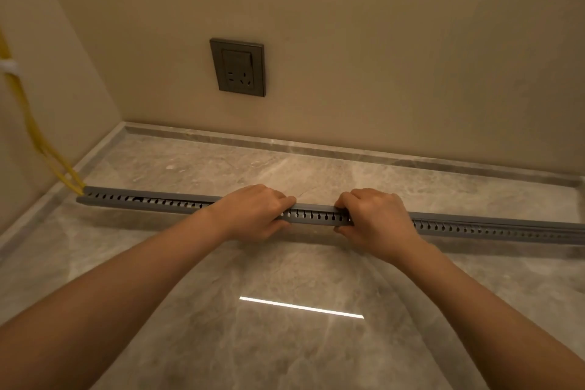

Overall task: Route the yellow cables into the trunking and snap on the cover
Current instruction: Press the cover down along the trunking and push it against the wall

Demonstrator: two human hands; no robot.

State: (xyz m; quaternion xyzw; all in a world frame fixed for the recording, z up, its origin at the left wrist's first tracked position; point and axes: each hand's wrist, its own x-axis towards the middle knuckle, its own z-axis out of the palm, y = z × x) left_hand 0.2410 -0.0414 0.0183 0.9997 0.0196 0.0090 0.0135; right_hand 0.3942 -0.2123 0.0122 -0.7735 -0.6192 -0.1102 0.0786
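The left hand (253, 212) and the right hand (376, 218) both grip the grey slotted trunking (313, 216) near its middle. On each, the fingers curl over the top edge and the thumb presses the near side. A short stretch of trunking shows between the 2 hands.

A smooth grey cover (152, 194) lies along the top of the trunking; whether it is clicked home cannot be told. The trunking lies on the marble floor (285, 342), running from the left wall across to the right edge of view. It sits apart from the back skirting (316, 149), with a bare strip of floor between them.

At the left end, the yellow cables (31, 130) come down the left wall and enter the trunking's open end at the floor edge. A white clip (8, 68) holds them higher up.

A dark wall socket (238, 67) sits on the back wall, well above the trunking. Bare floor spreads between the forearms toward the camera, carrying 1 bright light reflection (300, 307).
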